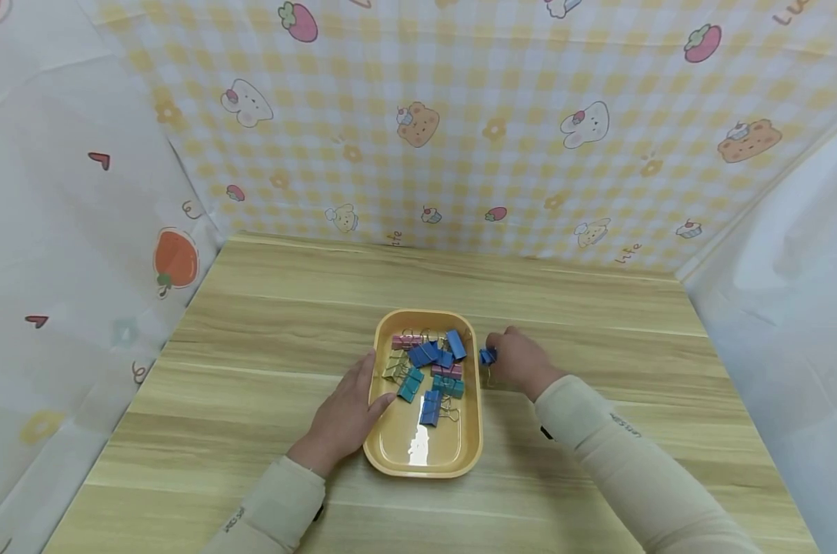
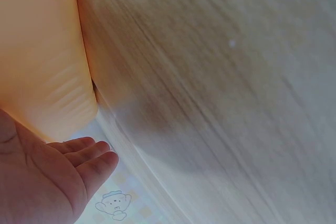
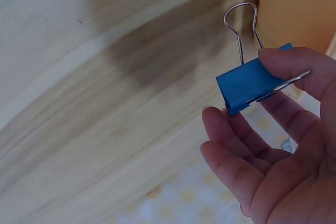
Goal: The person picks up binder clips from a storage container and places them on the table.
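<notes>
A yellow tray (image 1: pixel 398 462) stands on the wooden table, with several binder clips in blue, teal, pink and yellow lying toward its far end. My right hand (image 1: pixel 522 362) is just outside the tray's right wall and pinches a blue binder clip (image 3: pixel 249 85) between thumb and fingers. One wire handle of that clip sticks up and the other is swung out to the side in the right wrist view. My left hand (image 1: pixel 345 404) rests against the tray's left side, its thumb at the rim and its fingers (image 2: pixel 100 169) straight along the outer wall.
The wood-grain table (image 1: pixel 273 308) runs back to a yellow checked cloth (image 1: pixel 460 154) with cartoon prints. White printed cloth (image 1: pixel 65 192) hangs at the left, and more pale cloth (image 1: pixel 792 292) hangs at the right.
</notes>
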Motion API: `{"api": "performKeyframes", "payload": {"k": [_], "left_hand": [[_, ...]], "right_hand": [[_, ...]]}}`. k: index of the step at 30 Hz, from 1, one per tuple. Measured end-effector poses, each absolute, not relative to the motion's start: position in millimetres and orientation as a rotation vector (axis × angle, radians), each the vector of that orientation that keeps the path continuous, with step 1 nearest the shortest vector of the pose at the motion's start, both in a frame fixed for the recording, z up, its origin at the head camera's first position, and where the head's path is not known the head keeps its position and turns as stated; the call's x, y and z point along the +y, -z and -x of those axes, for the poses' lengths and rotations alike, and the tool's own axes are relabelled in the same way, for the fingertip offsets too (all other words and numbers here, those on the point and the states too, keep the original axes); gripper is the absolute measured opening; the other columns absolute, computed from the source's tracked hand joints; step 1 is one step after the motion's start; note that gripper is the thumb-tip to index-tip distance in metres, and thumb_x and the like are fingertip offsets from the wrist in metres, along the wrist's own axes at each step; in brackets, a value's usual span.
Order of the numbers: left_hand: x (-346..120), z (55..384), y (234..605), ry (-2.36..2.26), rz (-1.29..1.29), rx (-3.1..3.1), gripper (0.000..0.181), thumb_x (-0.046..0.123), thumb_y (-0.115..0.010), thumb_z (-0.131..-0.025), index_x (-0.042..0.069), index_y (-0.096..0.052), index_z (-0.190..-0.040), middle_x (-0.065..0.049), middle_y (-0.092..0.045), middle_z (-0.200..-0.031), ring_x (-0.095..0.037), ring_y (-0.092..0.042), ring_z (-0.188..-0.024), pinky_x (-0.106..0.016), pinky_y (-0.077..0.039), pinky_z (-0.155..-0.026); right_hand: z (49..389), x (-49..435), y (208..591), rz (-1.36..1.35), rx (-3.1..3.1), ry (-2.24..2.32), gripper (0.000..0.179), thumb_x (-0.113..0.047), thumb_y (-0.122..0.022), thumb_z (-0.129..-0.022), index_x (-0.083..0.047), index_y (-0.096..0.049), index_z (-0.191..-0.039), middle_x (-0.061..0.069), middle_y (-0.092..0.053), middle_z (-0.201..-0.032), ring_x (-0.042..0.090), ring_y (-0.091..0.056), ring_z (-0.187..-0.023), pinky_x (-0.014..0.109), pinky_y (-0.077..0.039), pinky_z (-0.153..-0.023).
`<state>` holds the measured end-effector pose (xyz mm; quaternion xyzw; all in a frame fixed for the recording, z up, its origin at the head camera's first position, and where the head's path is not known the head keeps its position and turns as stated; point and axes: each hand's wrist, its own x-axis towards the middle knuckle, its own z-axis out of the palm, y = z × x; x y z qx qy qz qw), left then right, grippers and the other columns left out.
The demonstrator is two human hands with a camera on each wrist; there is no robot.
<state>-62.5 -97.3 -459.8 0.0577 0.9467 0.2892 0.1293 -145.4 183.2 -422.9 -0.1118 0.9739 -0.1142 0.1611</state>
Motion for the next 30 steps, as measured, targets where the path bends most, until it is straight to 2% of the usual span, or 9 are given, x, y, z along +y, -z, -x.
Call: {"api": "performKeyframes", "payload": {"k": [13,30], "left_hand": [[-98.1,61.9,459.2,-0.857,-0.178,2.754,0.079,0.043,-0.049,-0.099,0.010,-0.005,-0.156,-0.018,-0.020,-0.158,-0.036,-0.024,-0.143,-0.054,-0.031,-0.109],[-99.3,60.4,458.6,-0.884,-0.195,2.749,0.077,0.043,-0.048,-0.100,0.010,-0.007,-0.156,-0.017,-0.021,-0.158,-0.036,-0.025,-0.143,-0.054,-0.031,-0.110]], "right_hand": [[142.8,173.3,424.1,0.301,2.740,0.266,0.012,-0.014,-0.073,-0.082,-0.010,-0.065,-0.089,0.006,-0.055,-0.082,0.020,-0.047,-0.076,0.034,-0.046,-0.064],[146.2,171.5,432.1,0.266,2.717,0.188,0.008,-0.008,-0.070,-0.081,-0.007,-0.064,-0.086,0.006,-0.055,-0.080,0.021,-0.049,-0.075,0.035,-0.046,-0.062]]}}
